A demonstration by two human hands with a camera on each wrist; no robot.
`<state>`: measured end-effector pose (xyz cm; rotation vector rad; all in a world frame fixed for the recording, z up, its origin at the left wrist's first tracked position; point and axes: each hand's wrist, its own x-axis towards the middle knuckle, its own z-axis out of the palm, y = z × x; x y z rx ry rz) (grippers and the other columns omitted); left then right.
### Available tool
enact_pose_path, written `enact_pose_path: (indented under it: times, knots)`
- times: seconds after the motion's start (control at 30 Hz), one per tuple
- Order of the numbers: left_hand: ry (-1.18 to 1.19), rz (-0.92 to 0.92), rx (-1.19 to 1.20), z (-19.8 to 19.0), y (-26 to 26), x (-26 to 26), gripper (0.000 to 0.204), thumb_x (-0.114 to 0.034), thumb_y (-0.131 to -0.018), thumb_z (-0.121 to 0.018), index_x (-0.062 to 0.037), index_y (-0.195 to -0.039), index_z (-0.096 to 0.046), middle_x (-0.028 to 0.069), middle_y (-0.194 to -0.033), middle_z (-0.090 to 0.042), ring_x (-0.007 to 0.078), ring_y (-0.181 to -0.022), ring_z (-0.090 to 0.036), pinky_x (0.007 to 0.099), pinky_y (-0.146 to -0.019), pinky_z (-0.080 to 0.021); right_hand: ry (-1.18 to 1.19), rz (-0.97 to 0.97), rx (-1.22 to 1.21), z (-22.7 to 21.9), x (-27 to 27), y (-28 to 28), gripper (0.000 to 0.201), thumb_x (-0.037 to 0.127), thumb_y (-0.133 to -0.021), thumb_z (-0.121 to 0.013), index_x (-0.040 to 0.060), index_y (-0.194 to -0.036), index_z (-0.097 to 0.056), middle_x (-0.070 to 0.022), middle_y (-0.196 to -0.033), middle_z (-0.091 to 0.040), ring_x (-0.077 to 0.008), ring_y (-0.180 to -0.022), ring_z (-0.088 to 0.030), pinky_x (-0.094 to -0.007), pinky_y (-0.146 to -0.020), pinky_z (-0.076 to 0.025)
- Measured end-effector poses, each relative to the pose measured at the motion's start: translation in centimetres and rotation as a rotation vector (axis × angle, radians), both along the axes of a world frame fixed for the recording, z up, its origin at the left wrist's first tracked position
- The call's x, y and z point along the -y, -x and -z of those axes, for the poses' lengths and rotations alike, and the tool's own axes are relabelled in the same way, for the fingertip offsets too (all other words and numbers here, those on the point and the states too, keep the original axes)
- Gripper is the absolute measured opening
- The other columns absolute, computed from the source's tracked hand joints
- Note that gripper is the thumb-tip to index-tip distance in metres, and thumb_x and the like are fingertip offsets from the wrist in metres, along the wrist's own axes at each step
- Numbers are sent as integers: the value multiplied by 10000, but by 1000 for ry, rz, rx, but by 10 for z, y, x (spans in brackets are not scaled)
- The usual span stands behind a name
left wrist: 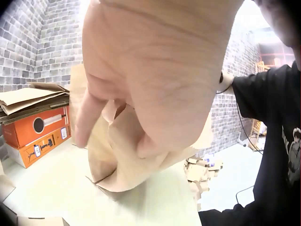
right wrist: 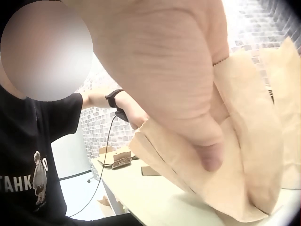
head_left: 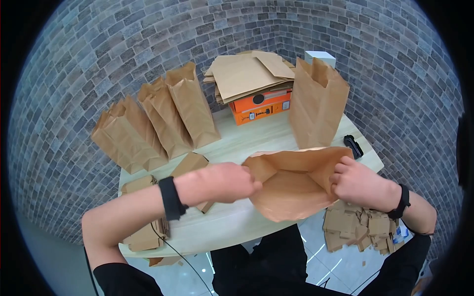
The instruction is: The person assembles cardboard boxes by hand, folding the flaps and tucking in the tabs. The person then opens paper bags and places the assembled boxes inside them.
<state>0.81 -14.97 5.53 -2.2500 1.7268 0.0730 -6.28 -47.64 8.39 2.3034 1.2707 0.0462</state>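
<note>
A brown paper bag (head_left: 291, 197) stands with its wide mouth facing up toward the head camera, near the table's front edge. My left hand (head_left: 222, 182) grips the left side of its rim, the fingers curled over the paper. At the opposite side, my right hand (head_left: 363, 182) pinches the rim. In the left wrist view the left hand (left wrist: 155, 70) has thumb and fingers on the creased bag (left wrist: 127, 150). The right wrist view has the right hand's (right wrist: 164, 70) thumb against the outside of the bag (right wrist: 225, 174).
Several upright paper bags (head_left: 195, 106) line the table's left; another bag (head_left: 318, 103) stands at the back right. Flat cardboard (head_left: 242, 76) lies on an orange box (head_left: 261, 106). A black object (head_left: 353, 146) is at the right edge. Cardboard pieces (head_left: 345, 227) are heaped below right.
</note>
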Motion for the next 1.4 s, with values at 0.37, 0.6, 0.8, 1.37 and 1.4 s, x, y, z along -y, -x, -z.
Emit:
enact_pose_path:
  times: [0.37, 0.6, 0.8, 1.37, 1.4]
  knots:
    - [1115, -25, 123, -185, 4, -43, 129, -8, -842, -637, -10, -971, -643, 126, -709, -592, 300, -643, -580, 322, -658, -510, -761, -206, 67, -152, 9, -24, 119, -6, -643, -689, 67, -730, -722, -55, -769, -701, -242, -763, -639, -360, -770, -492]
    - [1015, -212, -47, -182, 9, -61, 55, -56, -882, -651, -6, -893, -670, 134, -779, -655, 301, -692, -640, 348, -664, -519, -896, -333, 79, -148, 4, -15, 35, 72, -685, -712, 72, -685, -677, -62, -751, -706, -238, -674, -657, -351, -741, -514]
    - [950, -154, 130, -166, 9, -69, 57, -62, -865, -673, -7, -880, -670, 125, -761, -654, 275, -690, -645, 342, -632, -516, -734, -173, -92, -125, -1, -38, 112, -28, -693, -672, 73, -738, -691, -57, -711, -669, -245, -725, -659, -317, -671, -515]
    - [974, -609, -27, -56, -18, -109, 130, -86, -849, -709, -37, -968, -689, 99, -911, -696, 243, -898, -659, 340, -760, -515, -660, -72, 93, -61, -14, -27, 98, 44, -683, -694, 65, -779, -696, 0, -793, -658, -187, -931, -576, -350, -867, -396]
    - [805, -697, -61, -34, -21, -121, 217, -140, -848, -722, -45, -1036, -667, 119, -976, -690, 262, -943, -652, 363, -794, -512, -664, -76, 92, -56, -17, -22, 83, 66, -690, -686, 64, -772, -689, -1, -794, -655, -185, -944, -576, -350, -876, -396]
